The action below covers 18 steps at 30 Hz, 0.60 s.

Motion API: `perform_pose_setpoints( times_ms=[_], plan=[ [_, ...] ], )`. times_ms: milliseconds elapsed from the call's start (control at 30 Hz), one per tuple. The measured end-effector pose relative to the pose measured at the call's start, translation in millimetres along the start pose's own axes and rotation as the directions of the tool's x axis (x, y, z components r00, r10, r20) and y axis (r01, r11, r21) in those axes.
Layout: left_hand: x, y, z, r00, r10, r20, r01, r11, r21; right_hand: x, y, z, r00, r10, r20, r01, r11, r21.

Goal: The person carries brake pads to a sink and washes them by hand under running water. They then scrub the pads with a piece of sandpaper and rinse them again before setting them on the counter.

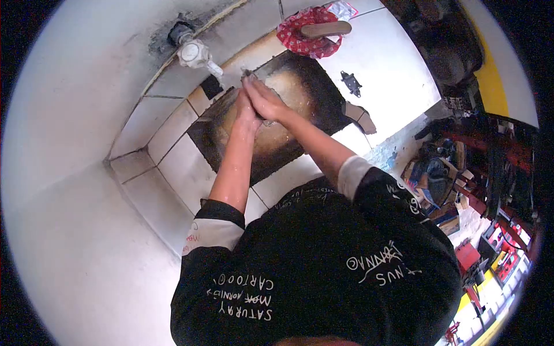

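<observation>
Over the sink (314,69), my left hand (245,108) and my right hand (266,102) are pressed palm to palm, wet and with no object visible between them. The fingers of the right hand are stretched out flat; those of the left are partly hidden behind it. Just beyond my fingertips, a white tap (195,55) sticks out from the wall, its spout angled down toward the hands. Splashes and wet skin show around the wrists. The sink's basin is stained brown, with a dark, rough rim.
Behind the sink lies a red patterned cloth or bag (294,29) with a wooden-handled brush (326,29) on it. A small black part (351,84) and a brown piece (359,117) rest on the white tiles to the right. Cluttered shelves (444,179) stand farther right; a white wall (69,230) is at left.
</observation>
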<state>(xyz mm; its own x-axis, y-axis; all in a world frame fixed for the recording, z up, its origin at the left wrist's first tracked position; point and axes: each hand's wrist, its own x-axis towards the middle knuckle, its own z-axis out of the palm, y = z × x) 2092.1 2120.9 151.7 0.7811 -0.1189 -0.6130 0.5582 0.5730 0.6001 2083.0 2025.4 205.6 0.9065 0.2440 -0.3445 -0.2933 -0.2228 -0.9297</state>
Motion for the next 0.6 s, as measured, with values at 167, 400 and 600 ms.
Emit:
perform_pose_setpoints(
  times_ms=[167,400,600],
  plan=[
    [29,15,-25,0.994,0.109,-0.031,-0.097,0.96,0.264,-34,-13,15,0.989,-0.143,-0.033,0.143,0.99,0.013],
    [6,22,16,0.976,0.116,-0.182,-0.094,0.987,0.129,-11,-17,4,0.997,-0.075,-0.018,0.076,0.996,0.047],
    [-8,24,18,0.993,0.111,-0.044,-0.103,0.981,0.163,4,-12,3,0.999,-0.032,-0.029,0.034,0.996,0.082]
  ],
)
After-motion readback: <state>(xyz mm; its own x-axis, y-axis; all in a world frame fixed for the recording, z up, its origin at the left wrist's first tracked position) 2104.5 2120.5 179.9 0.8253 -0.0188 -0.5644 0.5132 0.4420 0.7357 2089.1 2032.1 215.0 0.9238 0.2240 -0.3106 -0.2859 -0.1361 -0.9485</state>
